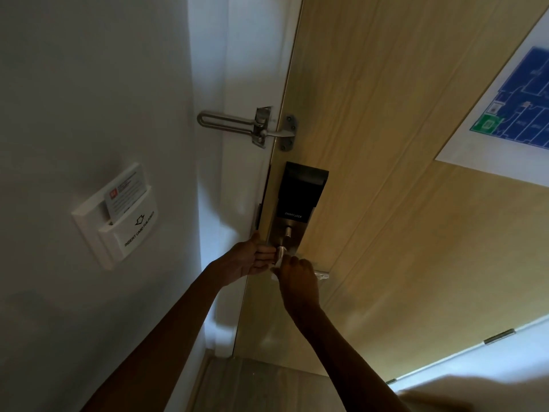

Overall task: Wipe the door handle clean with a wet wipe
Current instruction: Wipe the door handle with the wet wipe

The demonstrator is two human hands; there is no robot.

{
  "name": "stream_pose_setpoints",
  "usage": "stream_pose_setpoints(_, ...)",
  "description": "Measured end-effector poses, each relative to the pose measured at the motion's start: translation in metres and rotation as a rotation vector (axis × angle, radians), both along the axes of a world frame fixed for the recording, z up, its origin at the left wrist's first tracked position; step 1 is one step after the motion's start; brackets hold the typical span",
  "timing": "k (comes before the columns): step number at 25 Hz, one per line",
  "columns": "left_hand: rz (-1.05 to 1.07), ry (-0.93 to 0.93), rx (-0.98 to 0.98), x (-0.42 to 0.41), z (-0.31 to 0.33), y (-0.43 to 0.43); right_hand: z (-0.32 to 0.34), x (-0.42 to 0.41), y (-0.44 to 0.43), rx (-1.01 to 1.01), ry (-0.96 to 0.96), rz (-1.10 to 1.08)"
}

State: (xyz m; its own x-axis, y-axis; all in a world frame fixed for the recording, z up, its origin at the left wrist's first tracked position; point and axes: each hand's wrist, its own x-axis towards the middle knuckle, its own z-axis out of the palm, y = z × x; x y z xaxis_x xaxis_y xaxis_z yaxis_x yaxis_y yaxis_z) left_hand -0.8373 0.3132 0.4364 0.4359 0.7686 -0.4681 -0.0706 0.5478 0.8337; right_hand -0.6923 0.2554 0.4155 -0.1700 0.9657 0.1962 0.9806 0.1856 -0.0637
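A metal lever door handle [322, 274] sticks out from the smart lock plate [289, 233] on the wooden door [401, 218]. My right hand [298, 282] is closed around the lever with a white wet wipe [277, 263] wrapped under its fingers; only the lever's tip and its neck show. My left hand [252, 258] rests at the door's edge beside the lock, fingers flat and touching the wipe's end near the handle's neck. Whether the left hand pinches the wipe is unclear.
A swing-bar door guard [252, 124] bridges frame and door above the black lock body [301, 191]. On the left wall a card-holder switch [118, 215] holds a key card. A floor-plan sign [511, 108] hangs on the door at right. A hinge [499, 336] shows lower right.
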Motion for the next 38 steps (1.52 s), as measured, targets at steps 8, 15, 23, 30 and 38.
stream_pose_setpoints(8, 0.019, 0.012, 0.024, -0.001, -0.011, 0.002, -0.001, 0.015, 0.005, -0.011, -0.244, 0.089)
stream_pose_setpoints(15, 0.009, 0.03, 0.029, -0.002, -0.011, 0.006, 0.001, 0.034, 0.009, -0.049, -0.213, 0.143)
stream_pose_setpoints(23, 0.024, 0.016, 0.026, 0.0, -0.006, 0.0, 0.025, 0.066, 0.025, -0.233, 0.298, 0.126)
stream_pose_setpoints(30, 0.022, 0.038, 0.027, 0.003, -0.003, 0.0, 0.035, 0.074, 0.036, -0.249, 0.441, 0.067)
stream_pose_setpoints(38, -0.001, -0.016, 0.013, -0.002, -0.006, 0.002, 0.056, 0.089, 0.036, -0.231, 0.456, 0.043)
